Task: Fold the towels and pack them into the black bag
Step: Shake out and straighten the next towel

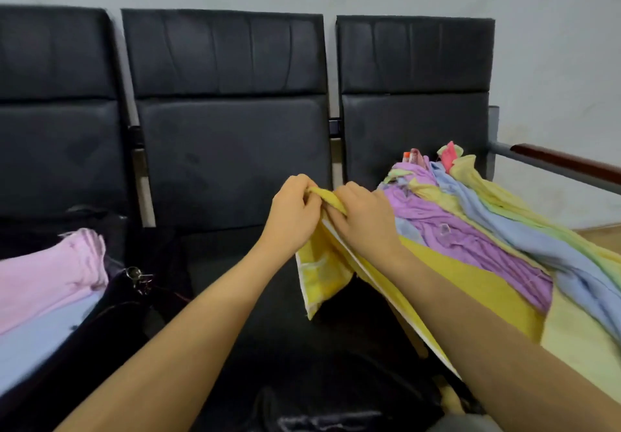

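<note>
Far left of the frame: black bag (111,317) lying open on the bench (235,169), metal key ring (134,274) at its rim. Inside it, two folded towels: pink towel (50,280) on top, pale blue towel (37,347) beneath.

Centre: left hand (293,213) reaching up from the lower left, forearm bare, fingers curled and pinching the bunched top edge of the yellow towel (322,273). Right beside it, nearly touching, right hand (364,219), knuckles up, fingers curled over the same edge, pinching it too. Both hands raised above the middle seat, close together, wrists angled inward. Yellow towel hanging below and between the hands, one flap drooping toward the seat, a white-trimmed border running down along the right forearm toward the lower right.

Right of the frame: pile of unfolded towels (504,230) heaped on the right-hand seat, just beside the right hand. Colours visible in it: purple, pale blue, pale green, pale yellow, with a bit of red-orange at the far top; exact count impossible to tell from the tangle. Purple towel (470,243) nearest the right wrist.

Behind: three black padded seat backs in a row against a grey wall (554,45). At the right edge, a brown wooden armrest (571,162) on a grey metal frame.
</note>
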Tool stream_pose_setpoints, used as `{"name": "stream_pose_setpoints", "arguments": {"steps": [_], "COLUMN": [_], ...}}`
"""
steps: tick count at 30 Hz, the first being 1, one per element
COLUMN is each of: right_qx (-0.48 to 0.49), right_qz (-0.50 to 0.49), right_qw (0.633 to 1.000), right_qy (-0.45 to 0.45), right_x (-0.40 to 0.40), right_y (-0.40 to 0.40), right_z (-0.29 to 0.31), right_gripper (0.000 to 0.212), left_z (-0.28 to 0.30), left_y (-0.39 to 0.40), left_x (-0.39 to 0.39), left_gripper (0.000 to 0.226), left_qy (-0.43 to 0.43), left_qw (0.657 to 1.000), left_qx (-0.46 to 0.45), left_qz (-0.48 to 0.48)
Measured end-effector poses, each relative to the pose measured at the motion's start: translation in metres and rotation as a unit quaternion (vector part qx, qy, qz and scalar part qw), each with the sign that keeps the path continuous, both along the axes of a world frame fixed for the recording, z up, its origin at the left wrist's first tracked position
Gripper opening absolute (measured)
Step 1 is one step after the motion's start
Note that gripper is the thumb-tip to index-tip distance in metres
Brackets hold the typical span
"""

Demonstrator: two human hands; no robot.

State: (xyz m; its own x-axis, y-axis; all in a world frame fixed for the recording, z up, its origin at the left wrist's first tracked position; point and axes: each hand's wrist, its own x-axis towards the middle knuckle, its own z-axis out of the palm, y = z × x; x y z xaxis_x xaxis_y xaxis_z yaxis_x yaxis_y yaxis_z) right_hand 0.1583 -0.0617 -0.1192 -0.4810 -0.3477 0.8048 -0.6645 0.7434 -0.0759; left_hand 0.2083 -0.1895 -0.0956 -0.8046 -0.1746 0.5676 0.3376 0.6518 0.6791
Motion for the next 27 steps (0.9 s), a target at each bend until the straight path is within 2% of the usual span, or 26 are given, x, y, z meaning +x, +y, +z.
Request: {"name": "stream_pose_setpoints", "arguments": {"steps": [4,6,8,10,12,19,22,27], "right_qx": [0.057,0.070,0.120,0.174,0.205,0.352,0.372,0.303], "right_qz": [0.079,0.080,0.047,0.028,0.030,-0.018,-0.033,-0.031], "right_qw": [0.986,0.977,0.963,0.938,0.914,0.815,0.809,0.825], "right_qy": [-0.137,-0.184,-0.237,-0.300,-0.349,-0.460,-0.453,-0.475], "right_x": [0.013,0.017,0.015,0.015,0.016,0.011,0.008,0.000], "right_y": [-0.034,-0.041,-0.042,-0.042,-0.040,-0.042,-0.053,-0.092], "right_z": [-0.033,-0.048,-0.064,-0.080,-0.095,-0.138,-0.157,-0.172], "right_gripper": [0.056,0.058,0.048,0.038,0.037,0.058,0.061,0.064], "left_z": [-0.039,-0.060,-0.078,-0.092,-0.104,-0.138,-0.149,-0.160], "left_y": [-0.047,-0.066,-0.079,-0.085,-0.087,-0.092,-0.097,-0.113], "left_x": [0.024,0.033,0.042,0.046,0.047,0.038,0.032,0.027], "left_gripper": [0.013,0.015,0.017,0.020,0.021,0.016,0.021,0.037], "left_qy": [-0.074,-0.103,-0.134,-0.159,-0.180,-0.269,-0.300,-0.300], "left_qw": [0.994,0.989,0.983,0.978,0.973,0.943,0.931,0.927], "left_qx": [-0.027,-0.021,-0.016,-0.030,-0.049,-0.164,-0.186,-0.193], "left_qz": [0.076,0.103,0.121,0.128,0.134,0.110,0.098,0.116]}}
